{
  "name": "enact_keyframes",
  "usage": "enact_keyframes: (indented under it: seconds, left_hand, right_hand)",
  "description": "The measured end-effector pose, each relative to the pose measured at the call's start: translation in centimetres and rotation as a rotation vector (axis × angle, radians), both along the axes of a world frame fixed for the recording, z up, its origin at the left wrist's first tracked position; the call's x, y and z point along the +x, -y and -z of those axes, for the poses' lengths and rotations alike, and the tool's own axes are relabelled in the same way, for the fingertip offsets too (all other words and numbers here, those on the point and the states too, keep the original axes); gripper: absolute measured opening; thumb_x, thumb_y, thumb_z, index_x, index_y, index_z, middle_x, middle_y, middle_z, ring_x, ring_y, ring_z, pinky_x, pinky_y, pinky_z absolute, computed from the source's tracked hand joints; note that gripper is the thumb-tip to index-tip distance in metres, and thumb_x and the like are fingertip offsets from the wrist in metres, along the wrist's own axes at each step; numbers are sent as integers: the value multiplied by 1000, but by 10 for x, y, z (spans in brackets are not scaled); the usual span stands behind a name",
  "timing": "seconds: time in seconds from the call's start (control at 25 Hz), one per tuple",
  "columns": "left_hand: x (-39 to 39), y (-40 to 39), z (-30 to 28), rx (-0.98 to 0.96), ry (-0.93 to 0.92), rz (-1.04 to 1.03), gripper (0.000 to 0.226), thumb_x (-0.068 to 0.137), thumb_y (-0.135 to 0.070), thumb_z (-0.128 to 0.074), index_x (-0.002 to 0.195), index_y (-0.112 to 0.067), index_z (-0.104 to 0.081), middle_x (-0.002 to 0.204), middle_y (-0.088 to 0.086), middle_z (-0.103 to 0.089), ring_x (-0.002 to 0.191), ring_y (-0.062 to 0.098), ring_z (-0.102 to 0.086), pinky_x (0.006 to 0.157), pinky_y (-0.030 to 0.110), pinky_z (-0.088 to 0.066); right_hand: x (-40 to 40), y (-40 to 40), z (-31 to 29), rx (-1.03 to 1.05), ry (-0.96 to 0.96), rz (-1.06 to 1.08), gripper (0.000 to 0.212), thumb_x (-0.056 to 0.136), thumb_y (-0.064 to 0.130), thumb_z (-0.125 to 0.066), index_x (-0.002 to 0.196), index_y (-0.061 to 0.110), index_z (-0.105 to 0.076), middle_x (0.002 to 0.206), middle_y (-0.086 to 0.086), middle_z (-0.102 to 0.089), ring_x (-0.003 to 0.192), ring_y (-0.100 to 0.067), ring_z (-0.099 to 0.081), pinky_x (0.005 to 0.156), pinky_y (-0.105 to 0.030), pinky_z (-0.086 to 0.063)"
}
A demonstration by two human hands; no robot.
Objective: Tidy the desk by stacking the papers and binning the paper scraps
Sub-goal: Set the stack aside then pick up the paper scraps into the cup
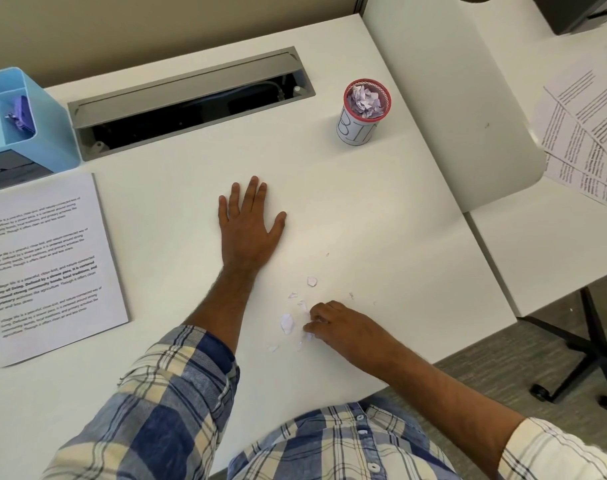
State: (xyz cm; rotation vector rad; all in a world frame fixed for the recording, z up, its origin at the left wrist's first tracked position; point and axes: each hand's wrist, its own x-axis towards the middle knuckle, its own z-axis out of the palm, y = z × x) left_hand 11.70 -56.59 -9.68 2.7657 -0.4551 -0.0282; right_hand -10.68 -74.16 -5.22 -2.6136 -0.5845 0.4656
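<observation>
**Inspector:** As the stacked papers (49,268) lie at the left of the frame, their long axis runs from the lower edge toward the upper left, text lines tilted slightly upward to the right. Confirm the hands.

**Assistant:** Left hand (250,226) lies flat on the white tabletop (381,202) at centre frame, fingers straight and slightly spread, pointing toward the top of the frame, holding nothing. Right hand (343,329) sits lower centre, fingers curled down among the paper scraps (287,323). It appears to pinch at one small piece; I cannot tell whether anything is lifted.

**Inspector:** Scraps?

**Assistant:** Several small torn bits, scattered just left of and above the right fingertips, all on the tabletop.

**Inspector:** Containers?

**Assistant:** Red-rimmed mesh cup (363,112) with a handwritten label, upper right of centre, upright, filled with crumpled paper. Blue organiser (21,129) at upper left holds a purple item in one compartment. Loose printed sheets (586,140) lie fanned at the far right on an adjoining surface.
</observation>
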Motion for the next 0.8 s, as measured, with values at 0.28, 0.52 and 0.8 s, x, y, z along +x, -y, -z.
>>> enact_keyframes:
  seconds: [0.28,0.52,0.8]
  left_hand:
    - [0,0,0,2,7,1,70,105,-58,-43,163,-20,-34,172,-3,-27,161,31,-16,131,52,-8]
    - [0,1,0,0,1,0,69,105,-58,-42,163,-20,-34,173,-4,-25,161,30,-15,131,53,-8]
    - [0,1,-2,-1,-5,-5,70,105,-57,-43,163,-20,-33,173,-5,-23,162,29,-13,131,52,-7]
  right_hand:
    - [20,24,6,4,26,45,27,80,-4,-75,102,10,-73,103,-6,-67,87,-25,-63,64,-36,-57]
    - [61,61,-22,425,-178,764,20,85,-4,-73,91,14,-78,92,5,-74,83,0,-67,78,-12,-49]
    - [167,110,-55,646,-31,958,12,80,17,-80,80,30,-80,83,-1,-79,74,-15,-69,78,-40,-57]
